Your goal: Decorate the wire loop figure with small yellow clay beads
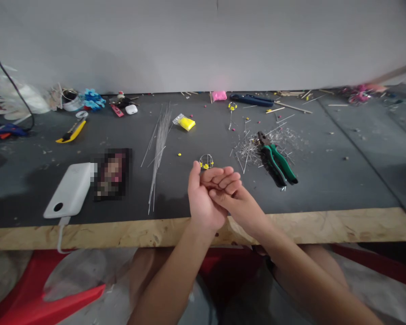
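My left hand (200, 198) and my right hand (238, 205) are pressed palm to palm just above the near edge of the dark worktable (341, 180). The fingers of both lie flat and stretched across each other. Whatever sits between the palms is hidden. Just beyond the fingertips stands a small wire cage with yellow beads (206, 161). Green-handled pliers (278, 163) lie to the right of my hands, beside a heap of cut wire bits (248, 148). A bundle of thin straight wires (159, 144) lies to the left.
A white power bank (69, 189) with a cable and a phone (112, 174) lie at the left. Farther back are a yellow utility knife (71, 131), a yellow clay packet (186, 123), pink clay (219, 95), a blue tool (252, 99) and a white earbud case (131, 109). A grey wall closes the back.
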Demonstrator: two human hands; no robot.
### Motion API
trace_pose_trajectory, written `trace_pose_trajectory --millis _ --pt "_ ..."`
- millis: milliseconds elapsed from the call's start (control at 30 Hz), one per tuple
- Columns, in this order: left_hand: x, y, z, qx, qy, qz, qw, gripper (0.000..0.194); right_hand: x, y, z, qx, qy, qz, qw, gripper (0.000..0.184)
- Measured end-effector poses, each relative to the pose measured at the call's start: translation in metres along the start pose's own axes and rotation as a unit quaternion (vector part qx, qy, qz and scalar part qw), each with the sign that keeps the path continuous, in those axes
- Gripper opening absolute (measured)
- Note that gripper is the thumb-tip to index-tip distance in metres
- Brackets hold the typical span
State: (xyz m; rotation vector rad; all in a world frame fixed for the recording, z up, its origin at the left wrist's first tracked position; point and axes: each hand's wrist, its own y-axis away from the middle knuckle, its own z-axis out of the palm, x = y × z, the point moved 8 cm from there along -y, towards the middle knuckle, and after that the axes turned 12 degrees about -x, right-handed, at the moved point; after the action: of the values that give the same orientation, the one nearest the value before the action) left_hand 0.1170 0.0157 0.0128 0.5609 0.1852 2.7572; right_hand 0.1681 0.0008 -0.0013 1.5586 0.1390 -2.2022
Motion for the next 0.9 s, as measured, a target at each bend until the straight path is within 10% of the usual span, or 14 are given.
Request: trace_pose_trajectory --millis 433,733,900 --pt "-0.002 0.006 0.015 -0.064 -0.074 0.042 0.994 0.051 -0.002 0.001 -0.002 -0.003 0.004 -0.005 1.000 0.019" --pt "-0.005 0.004 -0.011 0.055 -0.050 0.001 0.997 0.059 0.009 0.000 -0.001 0.013 0.021 0.008 1.000 0.022" --pt "0.000 0.005 -0.004 0.016 -0.047 0.006 0.999 0.061 0.006 0.000 0.000 0.015 0.022 0.006 1.000 0.021"
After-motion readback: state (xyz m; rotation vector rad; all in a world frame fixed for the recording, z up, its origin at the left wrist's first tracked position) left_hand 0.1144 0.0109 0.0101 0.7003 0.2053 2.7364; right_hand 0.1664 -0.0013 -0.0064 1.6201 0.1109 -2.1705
